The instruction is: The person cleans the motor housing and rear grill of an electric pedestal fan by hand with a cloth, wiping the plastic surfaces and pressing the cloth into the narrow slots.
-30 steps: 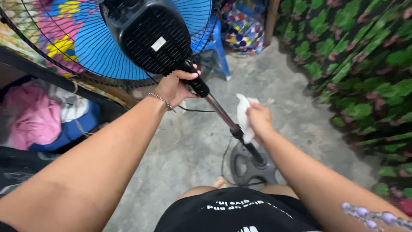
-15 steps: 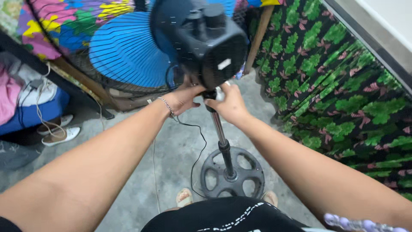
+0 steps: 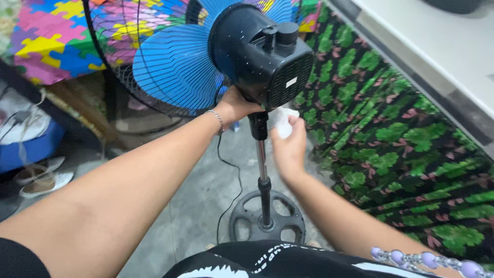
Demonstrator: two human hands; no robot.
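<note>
Blue blades (image 3: 175, 67) behind a black grille (image 3: 110, 77), with a dark navy motor housing (image 3: 262, 56) above the left fingers. A white cloth (image 3: 283, 121) between the right fingers. Beyond them, green-leaf fabric (image 3: 391, 144) with pink flowers; a multicoloured puzzle mat (image 3: 51, 46).

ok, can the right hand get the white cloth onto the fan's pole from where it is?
Probably yes: the right hand holds the white cloth right beside the pole, with nothing between them.
</note>
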